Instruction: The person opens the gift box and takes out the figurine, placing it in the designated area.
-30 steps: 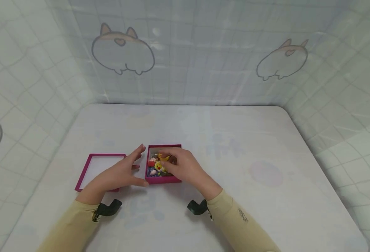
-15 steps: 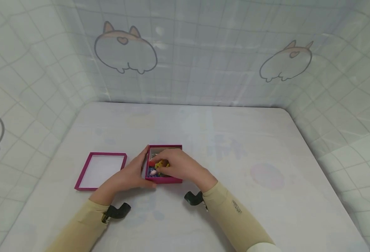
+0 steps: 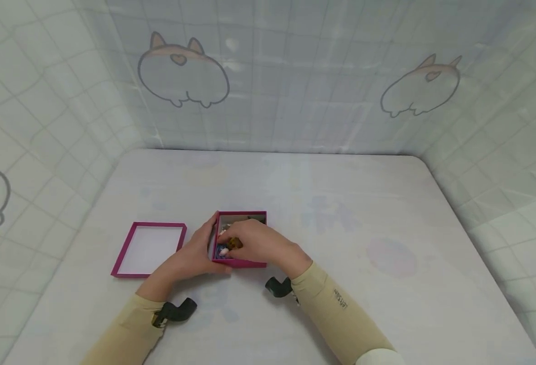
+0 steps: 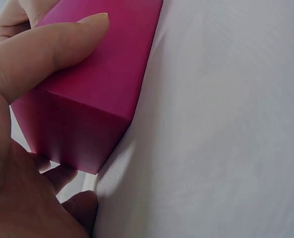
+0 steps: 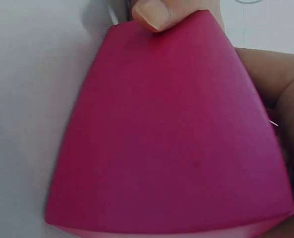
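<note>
A small magenta box (image 3: pixel 242 213) stands on the white table and holds several little colourful toys (image 3: pixel 224 250). My left hand (image 3: pixel 208 248) grips its left near corner, fingers along the left wall. In the left wrist view the thumb (image 4: pixel 47 49) lies across the box (image 4: pixel 107 84). My right hand (image 3: pixel 236 242) reaches down into the box, its fingers curled on a small yellow-brown toy (image 3: pixel 234 244). The right wrist view is filled by the box wall (image 5: pixel 171 129), with a thumb tip (image 5: pixel 151 14) on its edge. Most of the box's contents are hidden by my right hand.
The box's magenta lid (image 3: pixel 158 223) lies upside down just left of the box, white inside. The table (image 3: pixel 341 203) is covered in a pale cloth and walled by tiled sheeting with cartoon prints on three sides. Black wrist mounts (image 3: pixel 177 310) sit at both cuffs.
My left hand has moved from beside the box to gripping its corner. My right hand has gone deeper into the box and curled over the toys.
</note>
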### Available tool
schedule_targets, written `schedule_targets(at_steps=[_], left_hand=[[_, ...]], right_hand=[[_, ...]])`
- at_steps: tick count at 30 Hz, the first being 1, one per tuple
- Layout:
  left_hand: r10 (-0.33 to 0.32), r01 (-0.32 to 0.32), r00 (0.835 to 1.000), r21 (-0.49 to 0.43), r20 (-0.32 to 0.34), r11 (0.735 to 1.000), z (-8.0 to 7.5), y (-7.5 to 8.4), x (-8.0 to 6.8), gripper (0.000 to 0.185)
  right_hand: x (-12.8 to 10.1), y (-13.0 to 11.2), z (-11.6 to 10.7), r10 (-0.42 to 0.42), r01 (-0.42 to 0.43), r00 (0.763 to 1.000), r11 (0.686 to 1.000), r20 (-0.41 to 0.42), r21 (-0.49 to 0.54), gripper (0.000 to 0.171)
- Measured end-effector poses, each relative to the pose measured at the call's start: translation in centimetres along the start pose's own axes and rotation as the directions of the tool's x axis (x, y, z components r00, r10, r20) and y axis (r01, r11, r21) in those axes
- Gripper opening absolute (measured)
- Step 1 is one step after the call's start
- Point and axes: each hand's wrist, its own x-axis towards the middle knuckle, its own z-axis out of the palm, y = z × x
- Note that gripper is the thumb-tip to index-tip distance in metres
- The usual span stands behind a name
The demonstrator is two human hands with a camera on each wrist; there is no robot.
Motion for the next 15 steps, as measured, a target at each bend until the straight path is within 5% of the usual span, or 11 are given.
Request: schedule_targets(at_steps=[15], left_hand=[[-0.027,0.027,1.0,0.009,0.004,1.0,0.41,-0.1,0.1,0.138]], right_hand=[[0.12,-0.16,0.62,0.052,-0.05,0.999,0.99,0.01,-0.135,0.035]])
